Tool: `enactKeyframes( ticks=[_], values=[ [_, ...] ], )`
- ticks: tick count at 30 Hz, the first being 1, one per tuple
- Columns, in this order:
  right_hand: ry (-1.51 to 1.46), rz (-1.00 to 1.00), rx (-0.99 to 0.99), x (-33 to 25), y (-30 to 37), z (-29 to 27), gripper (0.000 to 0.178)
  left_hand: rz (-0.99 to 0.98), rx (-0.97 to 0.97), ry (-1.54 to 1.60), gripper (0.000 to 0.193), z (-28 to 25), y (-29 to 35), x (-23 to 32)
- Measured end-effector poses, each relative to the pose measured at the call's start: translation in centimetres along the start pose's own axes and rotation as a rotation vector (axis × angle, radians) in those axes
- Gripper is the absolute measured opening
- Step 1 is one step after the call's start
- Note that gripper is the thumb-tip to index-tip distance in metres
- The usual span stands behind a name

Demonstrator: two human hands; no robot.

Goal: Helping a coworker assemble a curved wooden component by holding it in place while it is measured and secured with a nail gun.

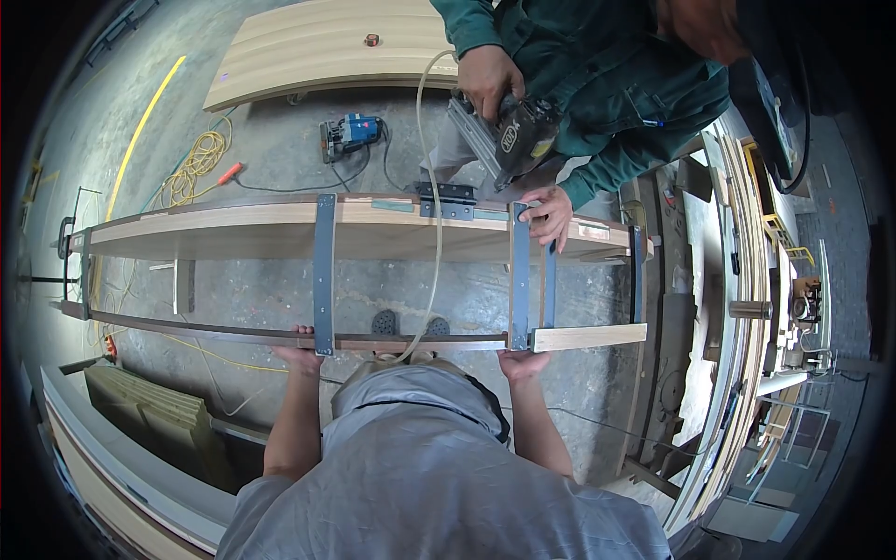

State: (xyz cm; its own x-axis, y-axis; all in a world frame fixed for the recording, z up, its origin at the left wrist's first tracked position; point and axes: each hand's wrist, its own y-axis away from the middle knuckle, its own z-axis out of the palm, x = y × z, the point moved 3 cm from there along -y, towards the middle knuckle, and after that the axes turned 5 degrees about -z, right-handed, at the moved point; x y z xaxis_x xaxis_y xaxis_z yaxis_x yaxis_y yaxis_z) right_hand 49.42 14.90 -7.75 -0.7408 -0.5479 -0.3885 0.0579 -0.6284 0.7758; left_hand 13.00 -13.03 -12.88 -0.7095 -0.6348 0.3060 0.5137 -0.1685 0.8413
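Note:
A long wooden frame lies across in front of me, its near side a dark brown wooden rail [411, 343]. My left hand [299, 357] is closed round this rail from below, just left of a dark grey cross strip [324, 271]. Farther right, my right hand [523, 365] grips the same rail from underneath, below another grey strip [519, 280]; its fingers are mostly hidden. A short pale wood piece [590, 337] is fixed beside it. Opposite, a co-worker in green holds a black nail gun [513, 140] in one hand and rests the other hand [549, 217] on the frame.
A pale hose [438, 233] hangs over the frame. On the floor behind lie a blue jigsaw [351, 135] and a coiled yellow cord [199, 163]. Wood panels [327, 47] stand at the back. Stacked boards [154, 411] are at lower left; long planks [733, 280] line the right.

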Motion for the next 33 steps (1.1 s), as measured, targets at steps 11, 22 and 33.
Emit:
enactKeyframes(
  ticks=[11, 22, 33],
  values=[
    [0.045, -0.005, -0.054, 0.0, -0.6, -0.8, 0.064, 0.002, -0.001, 0.005, 0.059, 0.3, 0.4, 0.0],
    [0.046, -0.004, -0.066, 0.1, -0.3, -0.6, 0.065, 0.004, 0.01, 0.011, 0.06, 0.3, 0.3, 0.1],
    [0.047, -0.013, -0.031, 0.2, -0.5, -0.6, 0.066, -0.022, -0.006, -0.004, 0.077, -0.2, -0.6, 0.3]
  ],
)
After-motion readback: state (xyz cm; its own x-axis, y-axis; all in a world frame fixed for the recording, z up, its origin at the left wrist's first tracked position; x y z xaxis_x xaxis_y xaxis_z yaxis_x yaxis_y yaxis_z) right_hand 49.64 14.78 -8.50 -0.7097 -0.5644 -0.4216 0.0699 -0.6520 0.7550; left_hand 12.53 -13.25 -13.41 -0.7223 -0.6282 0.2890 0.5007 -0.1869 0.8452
